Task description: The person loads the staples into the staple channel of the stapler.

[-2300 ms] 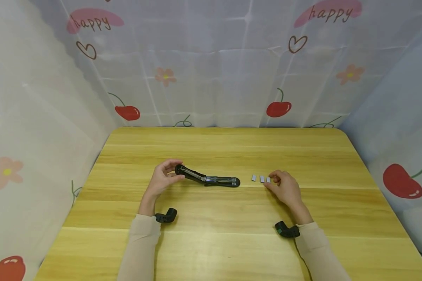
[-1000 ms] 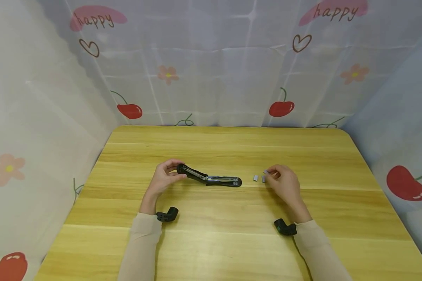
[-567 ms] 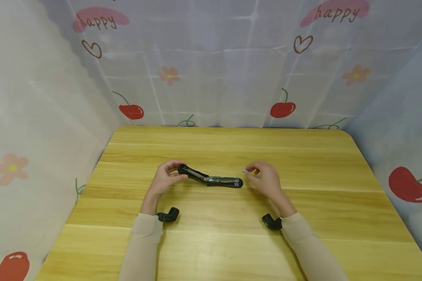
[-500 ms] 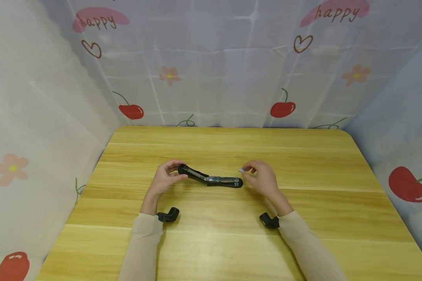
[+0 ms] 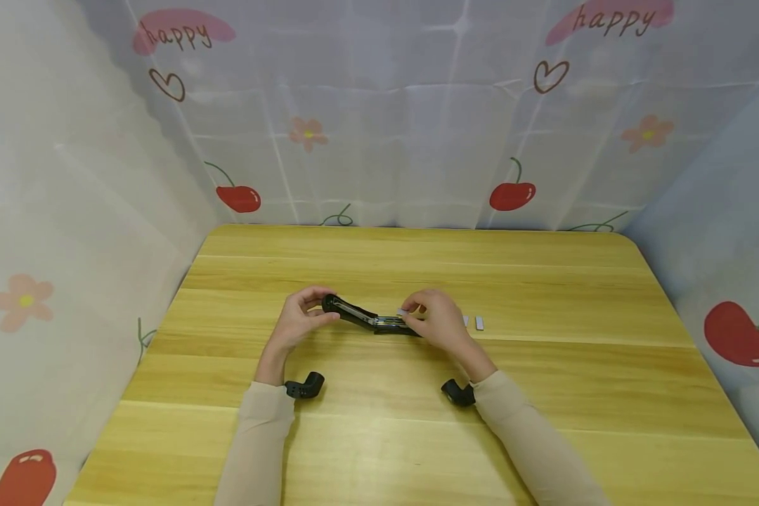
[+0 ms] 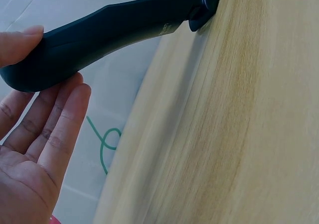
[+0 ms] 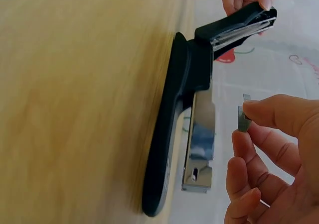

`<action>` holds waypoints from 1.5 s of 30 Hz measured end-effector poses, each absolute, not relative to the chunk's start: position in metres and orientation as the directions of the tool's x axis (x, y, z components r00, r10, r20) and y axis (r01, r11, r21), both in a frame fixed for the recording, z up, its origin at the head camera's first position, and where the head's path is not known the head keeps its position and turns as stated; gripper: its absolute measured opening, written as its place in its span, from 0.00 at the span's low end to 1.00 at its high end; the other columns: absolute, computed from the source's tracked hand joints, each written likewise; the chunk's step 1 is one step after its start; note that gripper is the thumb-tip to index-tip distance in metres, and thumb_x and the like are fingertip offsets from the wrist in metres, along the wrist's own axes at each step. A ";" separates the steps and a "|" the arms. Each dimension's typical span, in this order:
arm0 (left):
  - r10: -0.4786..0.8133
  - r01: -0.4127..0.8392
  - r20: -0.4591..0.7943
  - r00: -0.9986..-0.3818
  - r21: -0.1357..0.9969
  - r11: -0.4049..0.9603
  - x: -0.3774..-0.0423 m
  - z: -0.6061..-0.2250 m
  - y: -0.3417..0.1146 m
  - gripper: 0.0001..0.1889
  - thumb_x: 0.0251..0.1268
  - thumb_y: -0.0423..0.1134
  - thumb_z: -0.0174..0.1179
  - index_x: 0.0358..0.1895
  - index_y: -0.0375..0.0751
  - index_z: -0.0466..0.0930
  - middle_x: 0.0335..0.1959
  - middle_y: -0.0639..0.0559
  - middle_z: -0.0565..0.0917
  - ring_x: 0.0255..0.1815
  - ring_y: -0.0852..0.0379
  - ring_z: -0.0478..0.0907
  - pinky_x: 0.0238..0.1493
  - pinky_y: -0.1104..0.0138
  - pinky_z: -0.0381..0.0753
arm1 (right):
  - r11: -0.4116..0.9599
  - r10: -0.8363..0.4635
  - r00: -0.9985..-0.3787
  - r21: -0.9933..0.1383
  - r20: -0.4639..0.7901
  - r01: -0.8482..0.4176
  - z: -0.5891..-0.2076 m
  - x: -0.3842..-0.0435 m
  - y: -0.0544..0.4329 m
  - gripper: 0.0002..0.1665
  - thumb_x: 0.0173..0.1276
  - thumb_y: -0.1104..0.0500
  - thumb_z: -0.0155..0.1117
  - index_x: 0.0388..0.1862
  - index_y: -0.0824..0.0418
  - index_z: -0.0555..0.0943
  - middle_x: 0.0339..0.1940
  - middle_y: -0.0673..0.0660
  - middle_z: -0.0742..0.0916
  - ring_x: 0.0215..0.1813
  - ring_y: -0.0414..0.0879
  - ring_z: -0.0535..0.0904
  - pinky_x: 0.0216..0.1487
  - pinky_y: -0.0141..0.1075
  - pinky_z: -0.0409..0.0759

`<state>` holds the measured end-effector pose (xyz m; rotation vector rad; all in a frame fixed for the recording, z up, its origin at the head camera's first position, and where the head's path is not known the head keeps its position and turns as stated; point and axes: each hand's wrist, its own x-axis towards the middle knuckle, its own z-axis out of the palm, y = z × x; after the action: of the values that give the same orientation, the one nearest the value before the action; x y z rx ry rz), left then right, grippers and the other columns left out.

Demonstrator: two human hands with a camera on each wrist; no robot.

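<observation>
A black stapler [image 5: 348, 311] lies hinged wide apart on the table, its metal magazine [image 7: 199, 139] exposed in the right wrist view. My left hand [image 5: 294, 325] grips the end of its raised top arm [image 6: 114, 32] between thumb and fingers. Between thumb and forefinger, my right hand [image 5: 439, 322] pinches a short strip of staples [image 7: 243, 118]. That strip is just above the magazine and apart from it in the right wrist view. In the head view the right hand hides the magazine's far end. Beyond that hand lie two more staple strips [image 5: 479, 323], one partly covered.
The wooden table [image 5: 379, 436] extends around both hands, with a patterned curtain [image 5: 379, 154] behind its far edge. Each wrist wears a black camera [image 5: 306, 385] that juts inward over the table.
My right hand picked a staple strip from the row of three and carried it left to above the stapler's magazine. The left hand and stapler stay in place.
</observation>
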<state>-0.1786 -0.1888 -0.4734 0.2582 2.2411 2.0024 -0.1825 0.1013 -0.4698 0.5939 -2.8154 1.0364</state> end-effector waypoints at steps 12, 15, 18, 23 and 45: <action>0.203 0.034 0.010 -0.979 0.993 0.116 -0.178 -0.472 -0.188 0.23 0.56 0.27 0.68 0.57 0.27 0.76 0.55 0.42 0.76 0.49 0.60 0.75 0.43 0.73 0.80 | 0.712 -0.370 -0.916 -0.587 0.153 -0.385 -0.476 -0.185 0.089 0.02 0.63 0.55 0.71 0.34 0.51 0.87 0.34 0.48 0.86 0.39 0.45 0.78 0.41 0.40 0.78; 0.205 0.037 0.012 -0.979 0.992 0.119 -0.178 -0.472 -0.188 0.23 0.56 0.27 0.68 0.57 0.27 0.76 0.56 0.41 0.76 0.49 0.60 0.75 0.43 0.73 0.80 | 0.712 -0.373 -0.917 -0.590 0.142 -0.381 -0.476 -0.186 0.087 0.02 0.63 0.55 0.71 0.34 0.52 0.87 0.34 0.48 0.86 0.39 0.45 0.78 0.41 0.40 0.78; 0.202 0.035 0.010 -0.979 0.992 0.120 -0.178 -0.472 -0.188 0.23 0.56 0.27 0.68 0.57 0.28 0.76 0.56 0.41 0.76 0.50 0.59 0.75 0.44 0.72 0.80 | 0.715 -0.376 -0.916 -0.585 0.139 -0.382 -0.475 -0.186 0.086 0.02 0.62 0.56 0.71 0.34 0.52 0.88 0.33 0.47 0.86 0.39 0.44 0.78 0.41 0.40 0.78; 0.200 0.030 0.005 -0.980 0.992 0.120 -0.178 -0.471 -0.188 0.23 0.56 0.27 0.68 0.56 0.29 0.77 0.56 0.40 0.76 0.50 0.59 0.75 0.44 0.73 0.80 | 0.719 -0.386 -0.911 -0.572 0.144 -0.395 -0.475 -0.186 0.085 0.02 0.61 0.56 0.72 0.33 0.52 0.88 0.32 0.47 0.86 0.38 0.44 0.77 0.39 0.39 0.77; 0.212 0.048 0.027 -0.977 0.994 0.095 -0.178 -0.473 -0.189 0.24 0.57 0.27 0.68 0.57 0.26 0.75 0.54 0.44 0.77 0.47 0.61 0.76 0.43 0.73 0.80 | 0.730 -0.424 -0.904 -0.569 0.057 -0.378 -0.469 -0.190 0.083 0.03 0.60 0.58 0.73 0.34 0.54 0.89 0.30 0.49 0.84 0.34 0.42 0.78 0.39 0.37 0.78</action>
<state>-0.1784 -0.1890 -0.4728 0.2666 2.2295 2.0171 -0.1901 0.0826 -0.4686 0.6948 -2.9928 0.9564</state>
